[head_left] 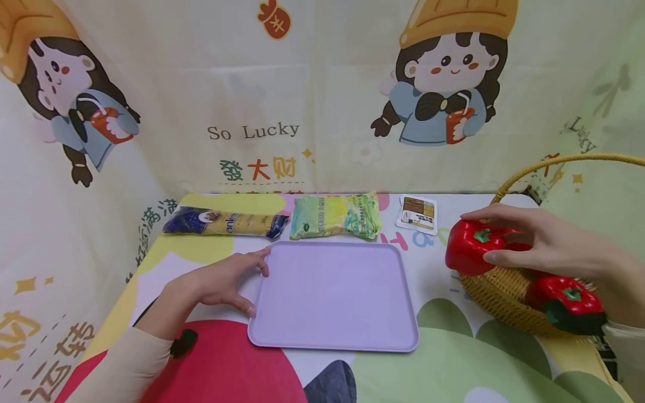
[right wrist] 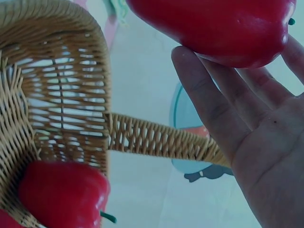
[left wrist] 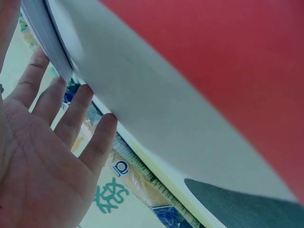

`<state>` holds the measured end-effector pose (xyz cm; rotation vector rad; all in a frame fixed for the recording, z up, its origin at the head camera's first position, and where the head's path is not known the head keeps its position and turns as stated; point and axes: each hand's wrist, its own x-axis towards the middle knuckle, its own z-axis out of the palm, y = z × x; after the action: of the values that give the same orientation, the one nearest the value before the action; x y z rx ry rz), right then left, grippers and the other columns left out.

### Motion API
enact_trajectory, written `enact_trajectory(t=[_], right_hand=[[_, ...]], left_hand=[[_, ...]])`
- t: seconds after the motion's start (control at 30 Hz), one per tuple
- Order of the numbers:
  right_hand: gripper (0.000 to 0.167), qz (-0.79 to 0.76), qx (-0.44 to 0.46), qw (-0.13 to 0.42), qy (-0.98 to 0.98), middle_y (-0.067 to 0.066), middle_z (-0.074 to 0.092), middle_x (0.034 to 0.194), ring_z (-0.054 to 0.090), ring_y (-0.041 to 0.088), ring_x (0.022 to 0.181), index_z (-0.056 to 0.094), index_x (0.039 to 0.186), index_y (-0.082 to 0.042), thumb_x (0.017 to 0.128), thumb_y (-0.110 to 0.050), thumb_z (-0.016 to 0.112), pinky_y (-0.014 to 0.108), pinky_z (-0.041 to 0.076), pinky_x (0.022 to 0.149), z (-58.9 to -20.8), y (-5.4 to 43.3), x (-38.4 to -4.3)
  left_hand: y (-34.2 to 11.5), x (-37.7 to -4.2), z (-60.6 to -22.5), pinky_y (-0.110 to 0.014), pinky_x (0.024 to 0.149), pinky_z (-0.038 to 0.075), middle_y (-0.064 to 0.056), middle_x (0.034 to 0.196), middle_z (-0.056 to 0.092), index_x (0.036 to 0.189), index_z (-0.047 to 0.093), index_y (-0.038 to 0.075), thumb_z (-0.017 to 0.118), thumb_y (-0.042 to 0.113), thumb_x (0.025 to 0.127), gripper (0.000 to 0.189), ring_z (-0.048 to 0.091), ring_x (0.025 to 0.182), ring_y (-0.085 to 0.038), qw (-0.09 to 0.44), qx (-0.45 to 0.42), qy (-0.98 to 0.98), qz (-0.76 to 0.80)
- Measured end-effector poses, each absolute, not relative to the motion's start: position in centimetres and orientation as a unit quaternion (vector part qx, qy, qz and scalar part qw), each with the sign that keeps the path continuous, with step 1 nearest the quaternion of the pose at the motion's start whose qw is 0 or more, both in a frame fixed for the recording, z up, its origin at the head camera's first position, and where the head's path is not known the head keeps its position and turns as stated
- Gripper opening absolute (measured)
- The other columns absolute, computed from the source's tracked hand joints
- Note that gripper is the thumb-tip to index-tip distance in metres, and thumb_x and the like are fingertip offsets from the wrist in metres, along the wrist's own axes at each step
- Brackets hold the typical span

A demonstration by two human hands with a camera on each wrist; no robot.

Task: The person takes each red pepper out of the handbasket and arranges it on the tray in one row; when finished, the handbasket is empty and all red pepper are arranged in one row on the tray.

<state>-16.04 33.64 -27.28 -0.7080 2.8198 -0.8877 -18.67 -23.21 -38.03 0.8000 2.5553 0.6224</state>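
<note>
My right hand holds a red bell pepper with a green stem, thumb and fingers around its sides, over the rim of a wicker basket. Seen from the right wrist, that pepper rests against the fingers. Another red bell pepper lies in the basket; the right wrist view shows a pepper there too. At the left edge of a lilac tray, my left hand touches the rim with its thumb and fingertips. Its fingers look nearly straight in the left wrist view.
Behind the tray lie a blue-and-yellow long packet, a green-yellow packet and a small white-and-brown sachet. The basket's tall handle arches up at the right. A printed cloth hangs behind the table.
</note>
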Motion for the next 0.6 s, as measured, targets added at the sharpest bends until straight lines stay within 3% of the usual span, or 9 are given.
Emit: enact_trajectory(t=[0.33, 0.6], right_hand=[[0.067, -0.337, -0.266, 0.095, 0.898, 0.004, 0.063, 0.13, 0.068, 0.018, 0.105, 0.053, 0.143, -0.027, 0.085, -0.014, 0.083, 0.034, 0.063, 0.072, -27.3, 31.3, -16.7], [0.071, -0.32, -0.265, 0.089, 0.905, 0.005, 0.062, 0.133, 0.066, 0.023, 0.108, 0.051, 0.146, -0.029, 0.084, -0.02, 0.085, 0.033, 0.063, 0.069, -27.2, 30.3, -17.1]], left_hand=[[-23.3, -18.5, -37.9, -0.063, 0.118, 0.032, -0.014, 0.169, 0.026, 0.119, 0.057, 0.023, 0.093, 0.05, 0.069, 0.067, 0.03, 0.151, -0.042, 0.197, 0.281, 0.912, 0.224], [-23.3, -18.7, -38.2, -0.062, 0.119, 0.031, -0.011, 0.17, 0.025, 0.12, 0.057, 0.025, 0.093, 0.052, 0.068, 0.068, 0.03, 0.152, -0.041, 0.202, 0.276, 0.913, 0.221]])
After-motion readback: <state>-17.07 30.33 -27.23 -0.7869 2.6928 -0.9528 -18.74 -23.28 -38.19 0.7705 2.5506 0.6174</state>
